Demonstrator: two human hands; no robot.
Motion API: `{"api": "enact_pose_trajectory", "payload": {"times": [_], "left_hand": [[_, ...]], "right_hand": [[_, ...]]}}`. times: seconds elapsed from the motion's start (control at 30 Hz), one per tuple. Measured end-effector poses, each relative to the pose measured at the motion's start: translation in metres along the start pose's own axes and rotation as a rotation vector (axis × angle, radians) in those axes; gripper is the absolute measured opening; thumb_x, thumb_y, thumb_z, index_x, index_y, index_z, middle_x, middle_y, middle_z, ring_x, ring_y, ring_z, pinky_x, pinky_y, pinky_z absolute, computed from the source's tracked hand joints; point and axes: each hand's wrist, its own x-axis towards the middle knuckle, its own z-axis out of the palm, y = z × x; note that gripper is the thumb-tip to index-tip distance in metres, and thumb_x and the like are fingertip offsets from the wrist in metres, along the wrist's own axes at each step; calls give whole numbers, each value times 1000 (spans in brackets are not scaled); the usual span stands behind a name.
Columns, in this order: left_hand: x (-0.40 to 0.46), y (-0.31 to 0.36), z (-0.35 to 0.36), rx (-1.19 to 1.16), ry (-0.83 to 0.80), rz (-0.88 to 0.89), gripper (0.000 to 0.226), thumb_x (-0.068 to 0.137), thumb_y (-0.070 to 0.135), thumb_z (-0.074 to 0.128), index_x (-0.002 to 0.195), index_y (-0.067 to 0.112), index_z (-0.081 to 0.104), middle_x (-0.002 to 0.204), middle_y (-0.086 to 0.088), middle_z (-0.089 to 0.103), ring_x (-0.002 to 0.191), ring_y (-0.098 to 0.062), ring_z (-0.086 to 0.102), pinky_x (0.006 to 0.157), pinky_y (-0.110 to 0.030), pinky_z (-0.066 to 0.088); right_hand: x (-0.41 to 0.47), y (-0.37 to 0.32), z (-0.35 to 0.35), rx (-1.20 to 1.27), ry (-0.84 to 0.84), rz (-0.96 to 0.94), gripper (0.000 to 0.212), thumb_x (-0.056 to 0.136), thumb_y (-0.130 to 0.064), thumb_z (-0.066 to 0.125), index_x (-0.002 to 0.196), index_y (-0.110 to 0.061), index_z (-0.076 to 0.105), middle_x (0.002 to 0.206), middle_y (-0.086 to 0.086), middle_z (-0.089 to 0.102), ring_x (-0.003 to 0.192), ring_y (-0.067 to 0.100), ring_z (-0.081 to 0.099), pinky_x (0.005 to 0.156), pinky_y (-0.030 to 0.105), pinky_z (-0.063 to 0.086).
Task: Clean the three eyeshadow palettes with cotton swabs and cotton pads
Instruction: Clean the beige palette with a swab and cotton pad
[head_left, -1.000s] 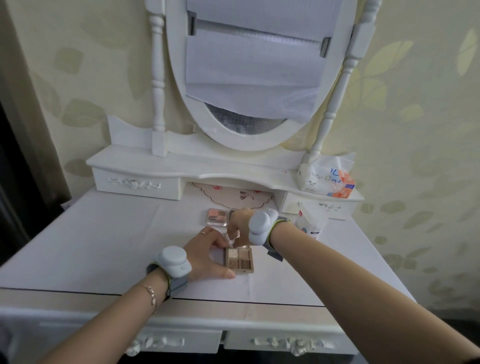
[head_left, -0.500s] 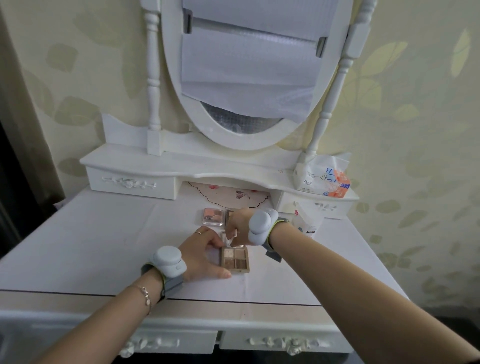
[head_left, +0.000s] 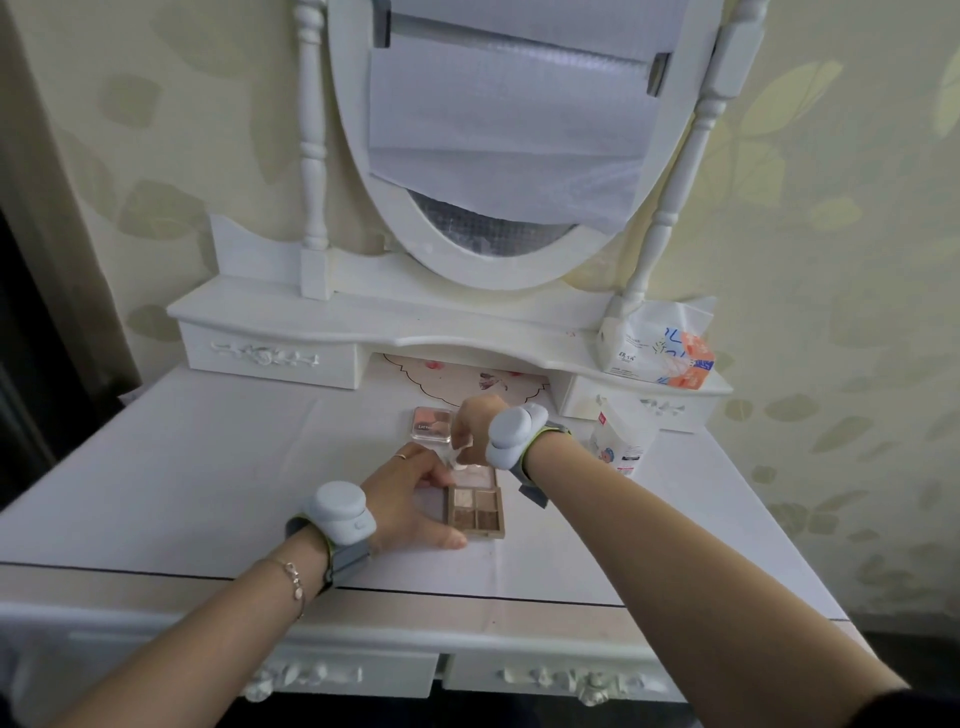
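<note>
On the smooth white table, your left hand grips the rectangular brown eyeshadow palette by its edge. Your right hand pinches a small white cotton piece over it. A glossy pink palette lies just behind.

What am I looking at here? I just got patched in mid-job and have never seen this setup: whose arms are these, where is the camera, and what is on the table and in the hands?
There is no robot here: a person works with bare hands, and each wrist carries a grey band with a round pod. The one camera sits on the person's head and looks forward and down at a white dressing table with an oval mirror. The left hand steadies an open brown eyeshadow palette. The right hand pinches something small and white, probably a cotton pad, at the palette's far edge. A pink palette lies behind. A white packet stands to the right, and a tissue pack sits on the shelf.
</note>
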Motion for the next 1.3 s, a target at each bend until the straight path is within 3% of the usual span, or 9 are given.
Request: {"api": "enact_pose_trajectory", "payload": {"times": [0.33,0.77,1.0,1.3], "left_hand": [[1,-2,2,10,2,15,60,34,63,70,83,37,47,102,17,40,100,-7,52,97,-30,44],[0,2,1,-37,-14,-11,64,28,63,69,82,36,47,101,14,41,104,-10,52,99,-23,42],[0,4,-1,-12,-31,-22,64,27,65,66,81,38,45,98,19,38,100,-7,49,93,-19,41],[0,2,0,22,-23,-29,65,28,67,65,84,39,45,100,18,40,99,-3,49,92,-17,40]], "right_hand": [[-8,27,2,74,-16,45,20,85,-28,64,104,-25,68,115,-6,64,109,18,59,98,31,45],[-26,26,6,34,-40,-10,23,82,-30,65,104,-27,69,115,-8,63,108,19,58,99,40,45],[-24,11,4,-17,-47,-53,22,88,-26,58,109,-26,65,122,-9,59,114,18,56,98,32,44],[-20,1,0,-25,-32,-125,24,89,-26,59,111,-27,65,128,-12,56,119,15,53,102,33,42]]}}
